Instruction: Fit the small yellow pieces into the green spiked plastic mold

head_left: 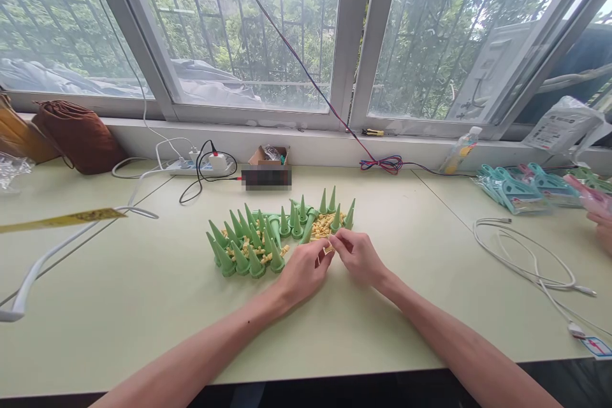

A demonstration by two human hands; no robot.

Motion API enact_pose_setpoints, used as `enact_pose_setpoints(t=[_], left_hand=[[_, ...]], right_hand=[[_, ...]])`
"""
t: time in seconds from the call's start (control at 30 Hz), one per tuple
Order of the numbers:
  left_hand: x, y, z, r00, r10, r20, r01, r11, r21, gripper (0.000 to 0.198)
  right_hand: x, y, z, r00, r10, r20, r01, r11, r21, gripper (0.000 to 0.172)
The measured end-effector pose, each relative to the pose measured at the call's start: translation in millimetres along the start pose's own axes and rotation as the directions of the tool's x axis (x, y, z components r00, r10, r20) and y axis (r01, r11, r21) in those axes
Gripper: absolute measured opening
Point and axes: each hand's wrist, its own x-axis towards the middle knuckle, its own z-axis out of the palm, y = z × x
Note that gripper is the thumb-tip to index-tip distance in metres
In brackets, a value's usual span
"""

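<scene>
My left hand [306,271] and my right hand [359,258] meet at the front of a pile of small yellow pieces [324,224]. Both are closed, thumb and fingers pinched together. A small yellow piece [329,246] shows between the fingertips, mostly covered by them. Left of my hands, many pointed green cones [241,261] with round bases stand upright in a cluster, with more yellow pieces lying among them. Other green cones [297,224] stand behind my left hand, a few of them lying on their sides. Several cones [332,199] rise behind the yellow pile.
A power strip [179,169] with plugs and a small cardboard box [270,156] sit along the window wall. Bagged teal plastic items [516,188] and a coiled white cable [526,255] lie at right. Another person's hand [603,226] shows at the right edge.
</scene>
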Motion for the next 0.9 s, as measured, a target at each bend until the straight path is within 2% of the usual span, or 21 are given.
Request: enact_pose_setpoints(t=[0.4,0.67,0.9], left_hand=[[-0.1,0.5,-0.7,0.999,0.014,0.035,-0.013,1.0,-0.017,0.017],[0.0,-0.2,0.7,1.0,0.026,0.001,-0.026,0.999,-0.032,0.025],[-0.5,0.9,-0.1,1.0,0.018,-0.01,-0.019,0.997,-0.076,0.023]], right_hand=[[-0.5,-0.6,1.6,0.999,-0.029,0.036,0.03,0.999,-0.033,0.036],[0.4,0.3,1.5,1.0,-0.015,0.025,0.015,1.0,-0.018,0.034],[0.7,1.0,1.7,1.0,0.012,-0.002,-0.012,1.0,-0.013,0.039]])
